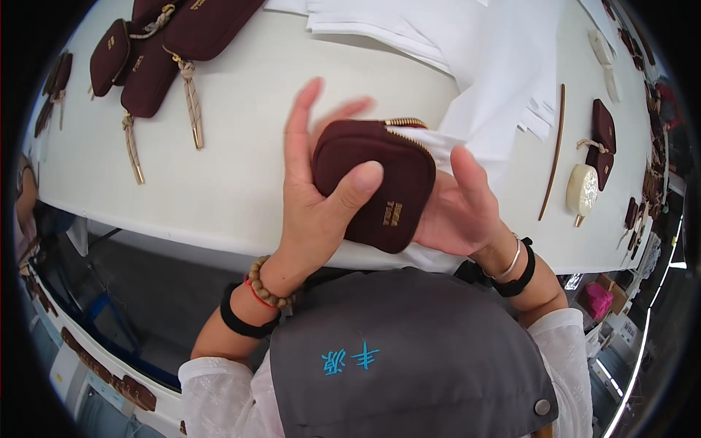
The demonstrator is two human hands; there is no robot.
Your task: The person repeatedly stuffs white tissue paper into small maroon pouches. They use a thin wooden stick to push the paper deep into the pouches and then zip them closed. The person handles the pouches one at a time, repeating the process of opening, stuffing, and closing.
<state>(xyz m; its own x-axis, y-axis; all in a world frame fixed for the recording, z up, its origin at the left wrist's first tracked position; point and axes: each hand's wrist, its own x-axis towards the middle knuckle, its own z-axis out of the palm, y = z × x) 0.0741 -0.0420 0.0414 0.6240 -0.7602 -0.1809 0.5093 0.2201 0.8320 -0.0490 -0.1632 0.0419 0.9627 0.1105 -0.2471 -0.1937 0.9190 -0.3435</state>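
A small maroon zip pouch (394,190) with rounded corners and a gold-toothed zipper is held up over the near edge of the table. My left hand (312,212) grips it, thumb pressed on the front face and the other fingers raised behind it, slightly blurred. The zipper is partly undone along the top, and something white, like paper or cloth, shows at the opening; whether it comes from inside I cannot tell. Beside the pouch's right side is my right hand (461,212), palm turned up and thumb held away; its other fingers are partly hidden behind the pouch.
Several maroon pouches (153,80) with rope pulls lie at the far left. White sheets (394,33) spread over the table's back middle. A thin brown strip (553,153), a maroon pouch (602,139) and a cream oval item (582,188) lie on the right.
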